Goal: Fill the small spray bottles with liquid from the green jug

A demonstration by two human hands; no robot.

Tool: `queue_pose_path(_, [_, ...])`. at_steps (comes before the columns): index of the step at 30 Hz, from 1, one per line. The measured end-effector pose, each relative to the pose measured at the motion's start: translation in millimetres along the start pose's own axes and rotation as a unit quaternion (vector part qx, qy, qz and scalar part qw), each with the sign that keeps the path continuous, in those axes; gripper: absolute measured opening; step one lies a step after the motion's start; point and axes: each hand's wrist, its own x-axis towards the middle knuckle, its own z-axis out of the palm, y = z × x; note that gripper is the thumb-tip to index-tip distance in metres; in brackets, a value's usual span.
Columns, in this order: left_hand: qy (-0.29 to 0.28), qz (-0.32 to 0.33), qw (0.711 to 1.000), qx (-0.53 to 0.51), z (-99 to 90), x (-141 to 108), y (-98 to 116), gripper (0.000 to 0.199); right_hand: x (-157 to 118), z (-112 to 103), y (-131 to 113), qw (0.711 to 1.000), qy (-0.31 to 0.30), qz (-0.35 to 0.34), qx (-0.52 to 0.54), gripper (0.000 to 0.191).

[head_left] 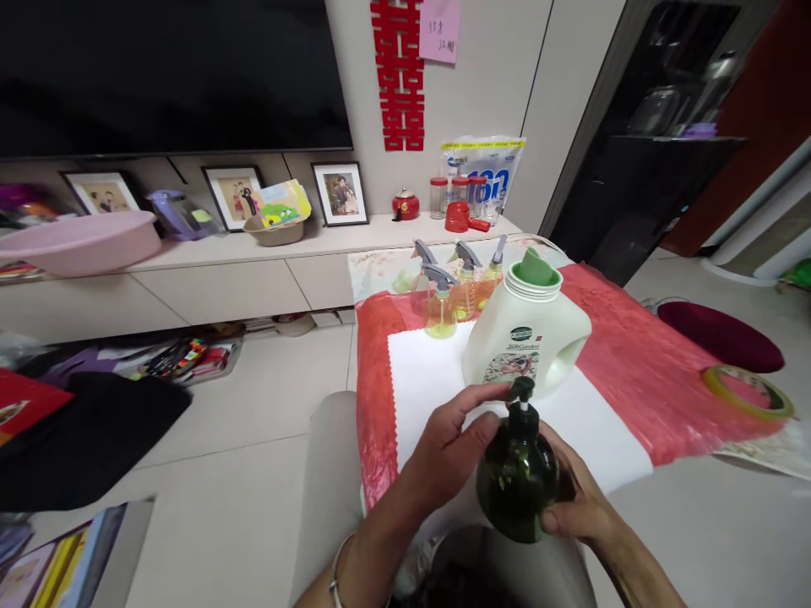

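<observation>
Right hand [579,494]: wrapped around the side and back of a round, dark green pump bottle [518,498], thumb on its lower front, bearing it upright. Left hand [453,443]: index finger extended to the pump head [522,390], thumb against the bottle's shoulder; whether it grips or merely touches cannot be told. Location of the bottle: off the counter, in front of the person, above the lap. Condition: pump head seated on the neck, white stem showing beneath it, so the pump appears raised and the bottle assembled; fill level hidden by dark walls. Just beyond: one large pale jug [529,329], mouth uncapped, a green spout piece [537,268] in the opening, standing on a white scalloped sheet [424,380]. Beside it: four spray bottles [465,295], trigger heads fitted, yellowish contents; these look finished. Left to do, by judgement: whatever concerns the pump bottle in hand, and the jug, which lacks its closure. Support: counter [624,338] under red plastic. At its right edge: one yellow tape roll [740,407]. Farther: a long cabinet [380,236] with a red teapot [405,205], red-lidded jars [438,201] and a printed bag [513,160].
</observation>
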Motion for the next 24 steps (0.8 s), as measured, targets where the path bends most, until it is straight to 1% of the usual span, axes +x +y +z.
queue_pose_path(3, [-0.085, -0.019, 0.994, -0.067, -2.8, 3.5, 11.8, 0.038, 3.7, 3.5, -0.2, 0.997, -0.072, 0.011, 0.007, 0.122])
queue_pose_path(5, [-0.131, -0.045, 0.984, -0.109, -3.9, 6.5, 13.5, 0.04, 3.8, 5.0, -0.9, 0.996, -0.091, 0.018, 0.012, 0.123])
queue_pose_path(7, [-0.153, -0.074, 0.975, -0.141, -3.4, 8.9, 12.7, 0.043, 2.5, 5.6, -1.0, 0.995, -0.096, 0.023, 0.017, 0.125])
queue_pose_path(9, [-0.148, -0.093, 0.972, -0.156, -0.4, 10.5, 10.5, 0.046, 0.5, 5.4, 0.1, 0.996, -0.088, 0.02, 0.019, 0.126])
queue_pose_path(11, [-0.122, -0.095, 0.976, -0.155, 5.6, 11.5, 7.4, 0.048, -1.8, 4.9, 1.6, 0.997, -0.079, 0.013, 0.013, 0.125])
queue_pose_path(14, [-0.061, -0.063, 0.989, -0.121, 17.2, 12.1, 4.4, 0.048, -5.6, 5.2, 1.9, 0.998, -0.055, 0.01, 0.004, 0.122])
queue_pose_path(16, [-0.018, -0.034, 0.997, -0.068, 23.0, 11.1, 6.9, 0.045, -8.0, 5.5, 0.7, 0.999, -0.031, 0.015, -0.005, 0.124])
queue_pose_path(17, [-0.007, -0.019, 0.999, -0.037, 24.4, 10.1, 10.0, 0.042, -9.0, 5.2, 0.1, 0.999, -0.023, 0.018, -0.015, 0.126])
queue_pose_path(18, [-0.008, -0.005, 1.0, -0.01, 24.6, 8.7, 14.1, 0.039, -9.8, 4.3, 0.0, 0.999, -0.018, 0.021, -0.027, 0.127])
queue_pose_path(19, [-0.023, 0.008, 1.0, 0.01, 23.7, 6.9, 18.9, 0.036, -10.4, 2.9, 0.6, 0.999, -0.015, 0.021, -0.038, 0.127])
queue_pose_path(21, [-0.081, 0.021, 0.996, 0.028, 19.7, 3.3, 28.0, 0.036, -10.9, -1.2, 3.6, 0.999, -0.014, 0.012, -0.05, 0.124])
queue_pose_path(22, [-0.108, 0.02, 0.993, 0.033, 17.4, 1.6, 31.3, 0.038, -10.8, -3.4, 5.7, 0.999, -0.016, 0.004, -0.052, 0.121])
queue_pose_path(23, [-0.124, 0.014, 0.991, 0.037, 15.4, 0.2, 33.2, 0.039, -10.5, -5.2, 7.8, 0.998, -0.02, -0.007, -0.055, 0.119])
queue_pose_path(24, [-0.126, 0.007, 0.991, 0.04, 14.1, -0.7, 33.5, 0.039, -10.3, -6.3, 9.3, 0.998, -0.025, -0.018, -0.062, 0.116])
